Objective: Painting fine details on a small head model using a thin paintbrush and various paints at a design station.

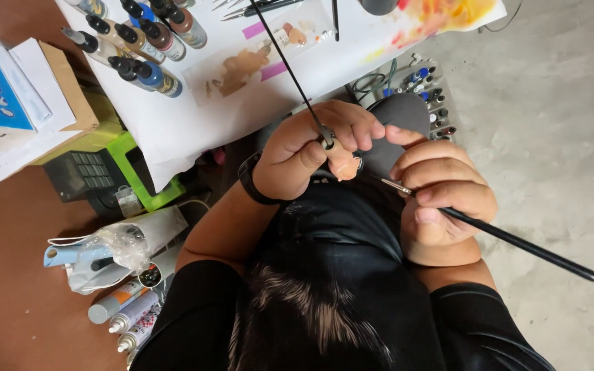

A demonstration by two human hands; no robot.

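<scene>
Below paper-covered worktop (173,130): left hand (311,148) clenched around stick-mounted small flesh-toned piece (343,163), right hand (441,196) gripping paintbrush (503,237), bristle tip aimed leftward, touching piece.

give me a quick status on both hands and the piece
Left hand grips small flesh-coloured piece on a wire. Right hand holds thin brush, tip at piece. Nothing between them.

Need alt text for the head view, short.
Seen from above, a person's right hand holds a thin black brush with its tip near a small flesh-coloured piece on a wire held in the left hand. Paint bottles lie on a white sheet ahead.
</scene>
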